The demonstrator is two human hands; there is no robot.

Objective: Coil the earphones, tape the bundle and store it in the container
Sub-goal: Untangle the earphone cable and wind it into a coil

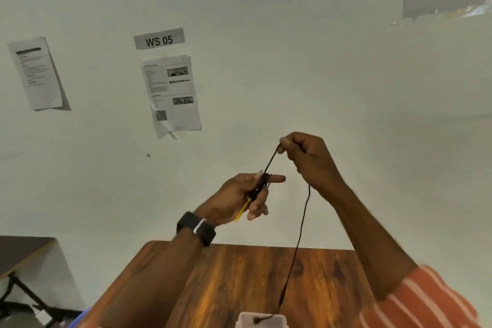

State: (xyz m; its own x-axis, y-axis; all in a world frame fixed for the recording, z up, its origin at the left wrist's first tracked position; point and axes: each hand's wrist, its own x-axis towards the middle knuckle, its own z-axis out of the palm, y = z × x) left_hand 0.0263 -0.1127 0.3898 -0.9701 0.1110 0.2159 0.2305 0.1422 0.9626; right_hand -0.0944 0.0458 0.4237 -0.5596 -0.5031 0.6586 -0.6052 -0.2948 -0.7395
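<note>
Both hands are raised above the wooden table (226, 282). My left hand (243, 197) holds a small coil of black earphone cable (259, 186) wound round its fingers, with a yellow piece sticking out below the coil. My right hand (306, 158) pinches the cable higher up, pulling a taut stretch from the coil. The loose remainder of the black cable (299, 242) hangs down from the right hand, and its end lies over a pale container (277, 319) at the bottom edge. No tape is in view.
A white wall with taped papers and a "WS 05" sign (159, 38) fills the background. A dark table (21, 250) with metal legs stands at the far left. A black watch (197, 228) is on my left wrist.
</note>
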